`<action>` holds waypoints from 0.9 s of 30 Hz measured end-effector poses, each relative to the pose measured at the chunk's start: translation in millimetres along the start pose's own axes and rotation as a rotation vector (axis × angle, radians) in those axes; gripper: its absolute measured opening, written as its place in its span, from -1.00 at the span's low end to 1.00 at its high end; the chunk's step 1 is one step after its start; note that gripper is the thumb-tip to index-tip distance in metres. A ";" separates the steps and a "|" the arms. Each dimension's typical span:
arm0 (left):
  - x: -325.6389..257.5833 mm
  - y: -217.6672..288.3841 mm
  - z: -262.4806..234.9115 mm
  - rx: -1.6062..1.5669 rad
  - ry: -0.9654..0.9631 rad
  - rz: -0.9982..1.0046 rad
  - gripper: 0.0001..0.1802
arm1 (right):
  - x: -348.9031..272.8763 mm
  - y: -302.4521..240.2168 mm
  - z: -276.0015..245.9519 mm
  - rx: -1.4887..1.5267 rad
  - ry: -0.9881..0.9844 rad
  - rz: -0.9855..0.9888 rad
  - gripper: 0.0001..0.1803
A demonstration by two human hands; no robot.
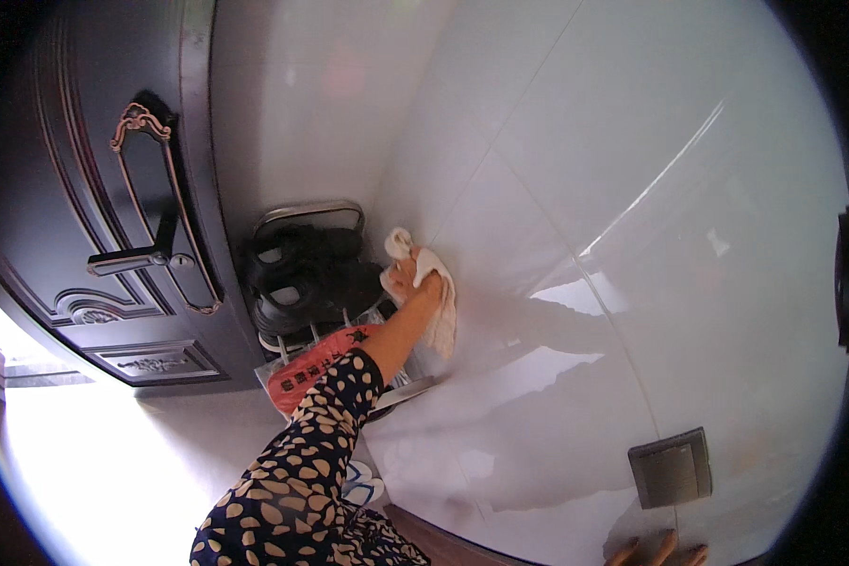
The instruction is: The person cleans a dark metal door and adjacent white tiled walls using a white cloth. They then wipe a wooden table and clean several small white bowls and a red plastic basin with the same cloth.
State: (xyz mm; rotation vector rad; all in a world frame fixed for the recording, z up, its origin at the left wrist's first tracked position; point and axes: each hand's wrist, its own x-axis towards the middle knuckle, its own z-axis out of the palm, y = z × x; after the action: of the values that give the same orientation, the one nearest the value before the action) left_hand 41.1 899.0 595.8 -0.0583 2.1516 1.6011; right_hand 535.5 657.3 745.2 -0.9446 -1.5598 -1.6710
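One white cloth [436,302] is bunched in the left hand [407,281], whose fingers are closed over it and press it flat against the glossy white tiled wall [632,189], close to the corner. The arm in its spotted sleeve [311,462] reaches up to it from below. Only the fingertips of the right hand [656,552] show at the lower edge; they are spread and rest on the wall, holding nothing.

Just left of the cloth stands a shoe rack [307,274] with dark shoes, a red bag [316,368] beneath it, and beyond that a dark door [57,141]. A grey switch plate [670,467] sits low on the wall.

Wiping seems to be under way at the corner. The tiles shine evenly, so I cannot tell wiped parts from unwiped ones; most of the wall lies well apart from the cloth.
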 end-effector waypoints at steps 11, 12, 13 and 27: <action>-118.2 126.2 -64.9 -0.568 0.007 0.695 -0.61 | 23.6 -9.2 -27.8 0.015 -0.094 0.056 -0.47; -142.0 133.2 -72.3 -0.598 0.004 0.801 -0.60 | 23.1 -7.0 -29.8 0.009 -0.099 0.062 -0.52; -166.1 134.8 -76.8 -0.625 -0.007 0.899 -0.58 | 22.2 -1.5 -33.0 -0.004 -0.102 0.024 -0.51; -235.6 109.9 -126.2 -0.423 -0.080 1.810 -0.52 | 53.5 -1.7 -68.1 0.015 -0.189 0.013 -0.62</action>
State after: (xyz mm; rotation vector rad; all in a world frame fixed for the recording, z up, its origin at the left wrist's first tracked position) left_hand 177.6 764.2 812.0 2.2510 1.4453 2.6123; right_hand 501.3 590.2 787.9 -1.1296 -1.6830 -1.5968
